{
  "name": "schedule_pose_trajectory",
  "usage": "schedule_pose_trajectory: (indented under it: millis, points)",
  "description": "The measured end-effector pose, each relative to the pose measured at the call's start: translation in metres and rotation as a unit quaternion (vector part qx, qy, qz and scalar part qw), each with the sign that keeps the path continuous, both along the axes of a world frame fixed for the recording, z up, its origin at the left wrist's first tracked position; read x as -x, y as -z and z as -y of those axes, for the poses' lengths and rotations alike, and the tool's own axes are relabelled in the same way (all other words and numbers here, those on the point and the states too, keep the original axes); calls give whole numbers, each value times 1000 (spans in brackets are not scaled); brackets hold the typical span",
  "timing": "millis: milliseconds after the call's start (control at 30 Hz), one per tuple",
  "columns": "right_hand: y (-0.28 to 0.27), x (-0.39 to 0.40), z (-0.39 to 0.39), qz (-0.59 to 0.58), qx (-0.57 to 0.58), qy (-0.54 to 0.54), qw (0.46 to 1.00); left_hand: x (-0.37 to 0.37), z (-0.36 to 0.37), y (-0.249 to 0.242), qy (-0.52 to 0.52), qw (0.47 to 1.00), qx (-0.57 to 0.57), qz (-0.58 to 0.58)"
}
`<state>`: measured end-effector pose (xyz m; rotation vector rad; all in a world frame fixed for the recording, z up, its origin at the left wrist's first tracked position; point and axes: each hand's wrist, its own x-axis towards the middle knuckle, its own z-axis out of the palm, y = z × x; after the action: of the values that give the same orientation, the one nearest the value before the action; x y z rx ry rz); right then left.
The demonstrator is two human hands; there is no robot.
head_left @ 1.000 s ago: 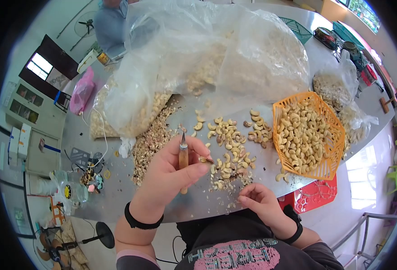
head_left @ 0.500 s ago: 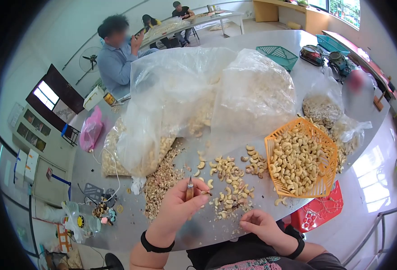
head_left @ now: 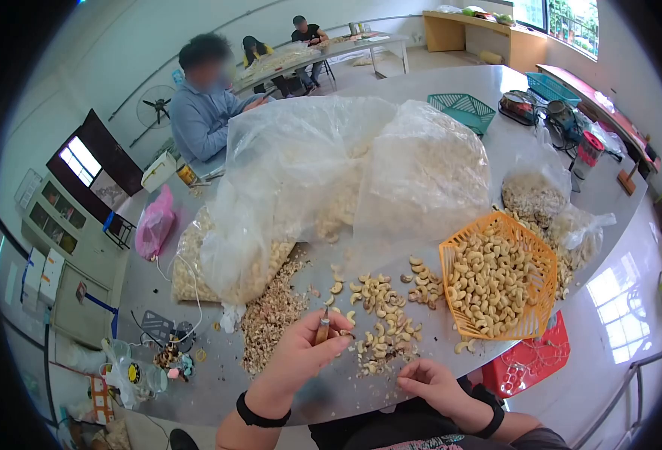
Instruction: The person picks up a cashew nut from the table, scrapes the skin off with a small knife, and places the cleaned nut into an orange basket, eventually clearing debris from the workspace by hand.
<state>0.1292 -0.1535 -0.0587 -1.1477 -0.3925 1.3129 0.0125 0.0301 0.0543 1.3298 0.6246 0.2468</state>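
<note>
My left hand (head_left: 295,361) is closed round the wooden handle of a small knife (head_left: 322,328), its short blade pointing up and away from me. A small dark-edged bit, maybe a cashew piece, shows at its thumb tip. My right hand (head_left: 437,390) hovers low over the table's near edge, thumb and fingers pinched together; whatever they hold, if anything, is too small to make out. Between and beyond my hands lie loose cashews (head_left: 379,296) on the metal table. Left of them spreads a heap of brownish skin crumbs (head_left: 271,315), close to my left hand.
An orange basket (head_left: 451,319) full of cashews stands at the right, above a red stool (head_left: 529,360). Large clear plastic bags (head_left: 293,157) fill the table's middle. A pink bag (head_left: 154,225) lies left. Across the table sits a person in blue (head_left: 203,120); others sit farther back.
The view has tilted up slightly. The person in blue has lowered a raised hand to the table. My hands keep nearly the same pose, the knife still in my left.
</note>
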Motion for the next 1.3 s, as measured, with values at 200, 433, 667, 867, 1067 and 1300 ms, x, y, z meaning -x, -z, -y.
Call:
schedule_pose_trajectory:
  millis: [200,433,667,867,1067,1300]
  points:
    - [1,0,0,-11,-8,0,1000,-3,2,-3,-12,1000,1,0]
    - [4,0,0,-13,-11,-2,1000,-3,3,-3,-13,1000,9,5]
    - [2,-1,0,-1,0,-7,1000,-1,3,0,-4,1000,20,4]
    - [3,-1,1,-4,-9,-10,1000,0,3,2,-5,1000,17,7]
    - [3,0,1,-14,-9,-9,1000,0,3,2,-5,1000,16,6]
    - [3,0,1,-15,-14,-7,1000,1,3,4,-5,1000,20,8]
